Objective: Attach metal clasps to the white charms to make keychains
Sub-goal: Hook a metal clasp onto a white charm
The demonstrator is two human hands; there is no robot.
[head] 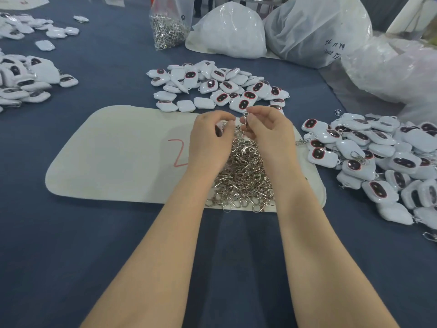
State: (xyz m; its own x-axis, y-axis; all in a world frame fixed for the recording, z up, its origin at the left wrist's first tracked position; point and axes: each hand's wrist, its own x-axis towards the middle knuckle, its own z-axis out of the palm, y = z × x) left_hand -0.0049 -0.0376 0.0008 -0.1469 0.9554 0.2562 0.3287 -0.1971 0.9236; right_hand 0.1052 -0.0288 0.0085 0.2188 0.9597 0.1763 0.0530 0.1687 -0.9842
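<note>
- Clasp (245, 119): one, held roughly upright and pinched between the thumb and fingertips of the right hand (269, 133).
- Left hand (208, 138): fingers curled round one white charm (221, 126), which is mostly hidden. The charm sits just beside the clasp; I cannot tell whether they touch.
- Clasp heap (243, 176): one loose silver pile, too many to count, under and between both wrists. A few clasps spill past the near edge of the mat (106, 150).
- Mat: one, pale with rounded corners, flat on the blue worktop (71, 245). It carries one red handwritten mark (178, 152) that reads as "2" or "Z".
- Four heaps of white charms with dark, red-rimmed ovals, each too many to count:
  - far heap (220, 86), just beyond the mat
  - right heap (378, 162), where several charms have clasps on them
  - left heap (23, 81)
  - far-left heap (30, 27)
- Small bag (169, 27): one, clear, standing at the far side and holding more clasps.
- Big bags: three, white and translucent, at the far right.
  - first (229, 31)
  - second (316, 29), with dark handwriting (333, 48) where "96" is legible and the rest is not
  - third (390, 67)
</note>
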